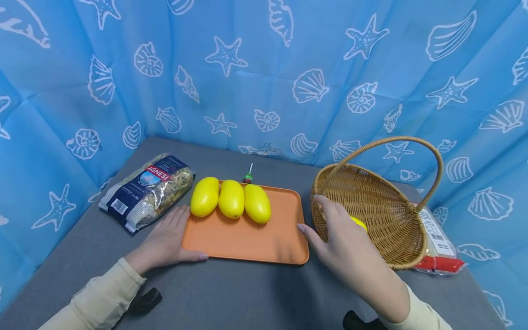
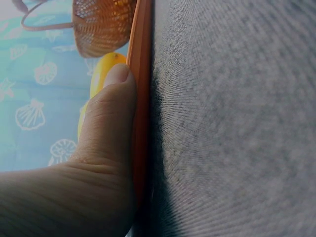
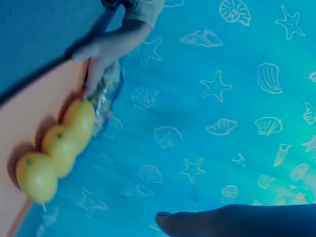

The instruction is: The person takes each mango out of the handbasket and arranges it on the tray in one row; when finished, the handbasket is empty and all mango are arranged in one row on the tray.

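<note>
Three yellow, mango-like fruits (image 1: pixel 231 199) lie side by side along the back left of an orange rectangular tray (image 1: pixel 247 238). My left hand (image 1: pixel 169 238) rests against the tray's left end, its fingers along that side and the thumb at the near edge. In the left wrist view the thumb (image 2: pixel 108 113) lies along the tray's rim. Between the tray and a wicker basket (image 1: pixel 371 183) is my right hand (image 1: pixel 344 240), with thumb and fingers spread apart and nothing seen between them. Part of a yellow thing (image 1: pixel 359 223) shows in the basket, mostly hidden behind this hand.
An Agnesi pasta bag (image 1: pixel 150 190) lies left of the tray. A small lollipop-like item (image 1: pixel 248 175) sits behind the tray's back edge. Another package with a red end (image 1: pixel 439 247) lies partly behind the basket, whose tall handle (image 1: pixel 439 160) arches up. A blue patterned curtain (image 1: pixel 264 82) surrounds the grey table.
</note>
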The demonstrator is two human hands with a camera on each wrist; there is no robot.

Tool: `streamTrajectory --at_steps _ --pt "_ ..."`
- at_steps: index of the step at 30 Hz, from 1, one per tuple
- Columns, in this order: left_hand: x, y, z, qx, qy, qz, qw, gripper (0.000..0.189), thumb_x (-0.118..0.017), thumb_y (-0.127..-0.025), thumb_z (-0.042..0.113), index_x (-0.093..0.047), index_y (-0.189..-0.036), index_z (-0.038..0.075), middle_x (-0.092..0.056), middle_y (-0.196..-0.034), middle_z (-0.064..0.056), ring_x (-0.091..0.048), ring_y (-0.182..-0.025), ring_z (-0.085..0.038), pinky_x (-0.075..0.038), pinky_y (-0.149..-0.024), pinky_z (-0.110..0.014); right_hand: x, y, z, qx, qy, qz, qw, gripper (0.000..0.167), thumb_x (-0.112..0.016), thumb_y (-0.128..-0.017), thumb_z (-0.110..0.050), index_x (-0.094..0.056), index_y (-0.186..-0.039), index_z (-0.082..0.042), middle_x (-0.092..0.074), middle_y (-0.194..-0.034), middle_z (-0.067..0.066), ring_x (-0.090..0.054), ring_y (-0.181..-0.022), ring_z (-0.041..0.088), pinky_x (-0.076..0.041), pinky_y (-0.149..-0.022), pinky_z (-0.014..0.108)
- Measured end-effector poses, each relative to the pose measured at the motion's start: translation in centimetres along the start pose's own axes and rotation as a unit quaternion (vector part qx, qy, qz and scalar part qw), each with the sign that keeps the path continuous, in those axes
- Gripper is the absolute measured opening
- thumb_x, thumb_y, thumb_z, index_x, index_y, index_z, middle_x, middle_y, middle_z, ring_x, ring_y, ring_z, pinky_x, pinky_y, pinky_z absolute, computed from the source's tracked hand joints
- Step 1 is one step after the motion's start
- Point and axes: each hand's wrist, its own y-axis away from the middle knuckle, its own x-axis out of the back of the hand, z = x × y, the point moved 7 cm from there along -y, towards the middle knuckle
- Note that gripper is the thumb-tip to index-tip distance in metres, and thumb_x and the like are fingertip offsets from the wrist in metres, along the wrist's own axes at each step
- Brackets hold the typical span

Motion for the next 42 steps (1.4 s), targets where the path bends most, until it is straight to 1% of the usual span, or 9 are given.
streamTrajectory --at_steps 3,7,15,18,22,27,31,36,42 --pt "0.2 0.0 0.0 0.002 -0.001 -0.001 1.0 0.136 -0.051 -0.061 0.091 -0.02 -0.147 -0.01 -0.02 -0.153 -0.032 -0.02 -0.139 -0.049 -0.022 -0.112 -0.062 1.7 0.2 1.0 -0.011 0.016 -0.005 0.9998 0.058 -0.062 -0.092 -0.038 -0.046 -0.135 -0.001 -0.057 -0.121 0.021 -0.061 -0.098 0.032 -0.053 -0.072 0.05" --pt "0.3 0.0 0.0 0.003 -0.002 -0.001 1.0 0.136 -0.051 -0.061 0.09 -0.019 -0.147 -0.01 -0.02 -0.152 -0.032 -0.02 -0.139 -0.049 -0.022 -0.112 -0.062 2.9 -0.7 3.5 -0.028 0.042 -0.035 0.9981 0.054 -0.06 -0.093 -0.036 -0.049 -0.131 0.001 -0.057 -0.118 0.025 -0.059 -0.097 0.035 -0.052 -0.071 0.051" --pt "0.1 0.0 -0.2 0.002 -0.001 0.002 1.0 0.137 -0.048 -0.06 0.092 -0.02 -0.147 -0.01 -0.021 -0.152 -0.032 -0.021 -0.139 -0.049 -0.023 -0.112 -0.062 1.3 -4.2 10.0 -0.028 0.083 -0.127 0.988 0.054 -0.059 -0.094 -0.033 -0.051 -0.123 0.013 -0.061 -0.109 0.031 -0.062 -0.088 0.039 -0.052 -0.069 0.049" --pt "0.1 0.0 -0.2 -0.001 -0.001 0.003 1.0 0.136 -0.049 -0.061 0.092 -0.021 -0.147 -0.01 -0.021 -0.152 -0.032 -0.021 -0.139 -0.049 -0.023 -0.111 -0.062 0.2 -5.2 12.0 -0.023 0.08 -0.189 0.9784 0.061 -0.058 -0.094 -0.035 -0.046 -0.128 0.014 -0.058 -0.117 0.034 -0.061 -0.097 0.044 -0.051 -0.078 0.053" --pt "0.0 0.1 -0.2 -0.002 -0.001 0.004 1.0 0.136 -0.049 -0.061 0.092 -0.02 -0.147 -0.01 -0.02 -0.152 -0.033 -0.021 -0.139 -0.049 -0.022 -0.112 -0.062 -1.3 -5.8 13.8 -0.022 0.065 -0.288 0.9552 0.07 -0.058 -0.093 -0.042 -0.042 -0.135 0.011 -0.047 -0.133 0.036 -0.051 -0.114 0.05 -0.047 -0.09 0.058" --pt "-0.1 0.1 -0.2 -0.001 0.002 0.004 1.0 0.136 -0.05 -0.061 0.091 -0.02 -0.147 -0.01 -0.021 -0.152 -0.032 -0.021 -0.139 -0.049 -0.022 -0.112 -0.062 -3.3 -6.2 14.8 0.0 0.029 -0.369 0.9289 0.066 -0.061 -0.092 -0.04 -0.043 -0.14 0.001 -0.041 -0.141 0.033 -0.043 -0.125 0.05 -0.04 -0.097 0.062" --pt "-0.1 0.1 -0.2 -0.003 0.002 0.005 1.0 0.135 -0.051 -0.062 0.091 -0.021 -0.147 -0.01 -0.021 -0.152 -0.032 -0.022 -0.139 -0.049 -0.023 -0.111 -0.062 -4.5 -6.3 15.0 0.006 0.018 -0.401 0.9157 0.062 -0.064 -0.091 -0.033 -0.043 -0.142 -0.005 -0.041 -0.142 0.03 -0.041 -0.127 0.049 -0.039 -0.098 0.062" --pt "-0.2 0.1 -0.1 -0.005 -0.001 0.008 1.0 0.134 -0.053 -0.062 0.089 -0.021 -0.147 -0.01 -0.022 -0.152 -0.032 -0.022 -0.139 -0.048 -0.023 -0.112 -0.061 -5.4 -6.6 14.6 0.029 0.026 -0.407 0.9128 0.059 -0.068 -0.088 -0.021 -0.045 -0.141 -0.006 -0.047 -0.137 0.029 -0.046 -0.123 0.048 -0.041 -0.097 0.061" --pt "-0.1 0.2 -0.1 -0.003 -0.001 0.005 1.0 0.134 -0.053 -0.062 0.089 -0.02 -0.147 -0.01 -0.021 -0.152 -0.032 -0.021 -0.14 -0.048 -0.022 -0.112 -0.061 -6.1 -6.9 14.0 0.076 0.043 -0.399 0.9127 0.055 -0.066 -0.084 -0.003 -0.051 -0.137 -0.007 -0.053 -0.133 0.023 -0.05 -0.119 0.044 -0.045 -0.095 0.058"
